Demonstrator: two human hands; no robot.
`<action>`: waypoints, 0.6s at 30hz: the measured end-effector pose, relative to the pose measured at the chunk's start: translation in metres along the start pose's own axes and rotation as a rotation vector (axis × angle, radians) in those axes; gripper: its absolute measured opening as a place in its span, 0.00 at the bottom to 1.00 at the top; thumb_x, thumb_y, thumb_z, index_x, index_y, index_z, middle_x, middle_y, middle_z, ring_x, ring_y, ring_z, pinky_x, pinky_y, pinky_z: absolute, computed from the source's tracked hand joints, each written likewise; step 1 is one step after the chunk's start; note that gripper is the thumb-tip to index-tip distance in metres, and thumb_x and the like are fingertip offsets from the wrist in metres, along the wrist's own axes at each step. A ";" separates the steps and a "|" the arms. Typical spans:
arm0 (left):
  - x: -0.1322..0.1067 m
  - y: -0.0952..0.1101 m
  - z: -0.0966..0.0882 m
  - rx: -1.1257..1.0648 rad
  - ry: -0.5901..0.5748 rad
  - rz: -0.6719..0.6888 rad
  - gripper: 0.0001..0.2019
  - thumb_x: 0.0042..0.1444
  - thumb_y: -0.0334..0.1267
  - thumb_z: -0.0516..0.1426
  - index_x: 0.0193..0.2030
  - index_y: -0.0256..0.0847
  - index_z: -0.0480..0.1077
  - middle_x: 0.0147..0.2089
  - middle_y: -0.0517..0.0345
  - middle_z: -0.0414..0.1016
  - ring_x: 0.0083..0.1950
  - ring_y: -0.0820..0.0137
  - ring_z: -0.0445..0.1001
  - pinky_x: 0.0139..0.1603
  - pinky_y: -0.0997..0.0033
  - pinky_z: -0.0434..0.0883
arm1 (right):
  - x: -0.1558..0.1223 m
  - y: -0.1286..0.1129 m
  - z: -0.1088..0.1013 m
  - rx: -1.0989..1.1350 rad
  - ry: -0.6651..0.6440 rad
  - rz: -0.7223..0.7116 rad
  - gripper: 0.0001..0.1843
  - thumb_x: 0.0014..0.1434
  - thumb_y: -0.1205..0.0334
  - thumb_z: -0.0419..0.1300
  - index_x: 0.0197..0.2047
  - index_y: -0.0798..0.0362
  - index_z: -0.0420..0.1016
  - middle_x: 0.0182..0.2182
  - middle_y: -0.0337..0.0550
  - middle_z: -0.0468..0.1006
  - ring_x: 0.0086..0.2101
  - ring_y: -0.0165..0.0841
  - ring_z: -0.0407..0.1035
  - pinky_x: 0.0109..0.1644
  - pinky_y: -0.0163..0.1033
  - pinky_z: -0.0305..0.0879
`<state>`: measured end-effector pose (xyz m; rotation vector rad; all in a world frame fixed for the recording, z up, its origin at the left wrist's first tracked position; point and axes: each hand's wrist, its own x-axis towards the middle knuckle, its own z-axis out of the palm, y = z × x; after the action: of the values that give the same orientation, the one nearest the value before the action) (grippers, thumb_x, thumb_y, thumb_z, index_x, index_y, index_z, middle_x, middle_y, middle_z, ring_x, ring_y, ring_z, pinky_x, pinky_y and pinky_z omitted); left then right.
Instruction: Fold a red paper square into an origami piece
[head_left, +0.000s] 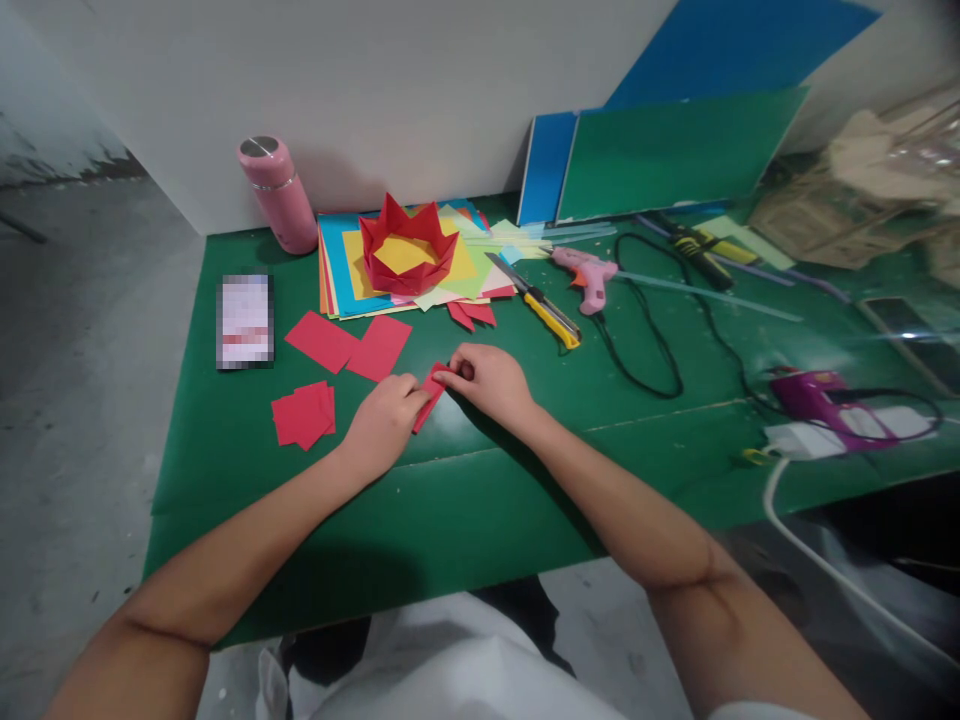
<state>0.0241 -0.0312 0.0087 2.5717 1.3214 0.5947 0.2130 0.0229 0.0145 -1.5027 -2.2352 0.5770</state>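
Pressing a folded red paper strip [429, 408] against the green surface [480, 520], just ahead of the body, with both hands in contact. Left hand [384, 415] with fingers bent over the strip's near left edge, bearing down; right hand [491, 383] pinching the far end between thumb and forefinger, other fingers curled in. Held at two places, likely to prevent thin, springy paper from slipping or opening along its fold. Cannot tell how many layers from here.

Counting clock directions from the strip: at 9 o'clock, a loosely fanned pile of red squares [304, 415]; between 10 and 11, two flat red rectangles [322, 341], meeting at their corners, probably set apart by shape and within easy reach. At 12, a red paper ring [409, 270], crisply folded, with pointed tips, resting on a stack of colored sheets [335, 270], perhaps placed back there for working room. At 1, small pointed red pieces [472, 316].

At 2, a knife [553, 318] with yellow plastic handle, metal blade pointing away, seemingly for safety; beyond, a pink glue gun [589, 275] with looping black cord. At 11, a smooth pink flask [279, 195], upright near the wall.
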 end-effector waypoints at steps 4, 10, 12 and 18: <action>0.001 0.000 0.000 -0.016 0.006 -0.003 0.15 0.66 0.31 0.46 0.41 0.36 0.75 0.36 0.50 0.71 0.36 0.65 0.69 0.39 0.66 0.68 | -0.003 0.000 -0.001 0.057 0.011 0.050 0.19 0.52 0.51 0.66 0.37 0.51 0.61 0.21 0.32 0.64 0.23 0.29 0.58 0.27 0.34 0.46; 0.003 -0.002 0.002 -0.059 0.029 -0.012 0.15 0.67 0.34 0.47 0.41 0.36 0.75 0.36 0.52 0.71 0.36 0.66 0.69 0.40 0.67 0.69 | -0.010 -0.005 -0.005 0.056 -0.004 -0.016 0.20 0.50 0.54 0.65 0.35 0.50 0.55 0.26 0.35 0.65 0.25 0.29 0.58 0.28 0.33 0.48; 0.003 -0.003 0.002 -0.070 0.025 -0.015 0.15 0.67 0.34 0.47 0.41 0.36 0.75 0.36 0.52 0.71 0.37 0.67 0.69 0.40 0.67 0.69 | -0.011 -0.006 -0.005 0.060 -0.020 -0.027 0.20 0.50 0.55 0.64 0.34 0.49 0.54 0.26 0.35 0.65 0.25 0.29 0.57 0.28 0.33 0.47; 0.004 -0.003 0.000 -0.087 -0.006 -0.039 0.16 0.67 0.35 0.46 0.42 0.38 0.76 0.35 0.53 0.71 0.37 0.67 0.69 0.40 0.67 0.69 | -0.011 -0.005 -0.006 0.069 -0.051 -0.081 0.19 0.51 0.56 0.64 0.34 0.49 0.53 0.26 0.34 0.64 0.24 0.29 0.56 0.28 0.33 0.47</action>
<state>0.0239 -0.0266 0.0084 2.4715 1.3106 0.6226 0.2159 0.0116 0.0212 -1.3722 -2.2785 0.6673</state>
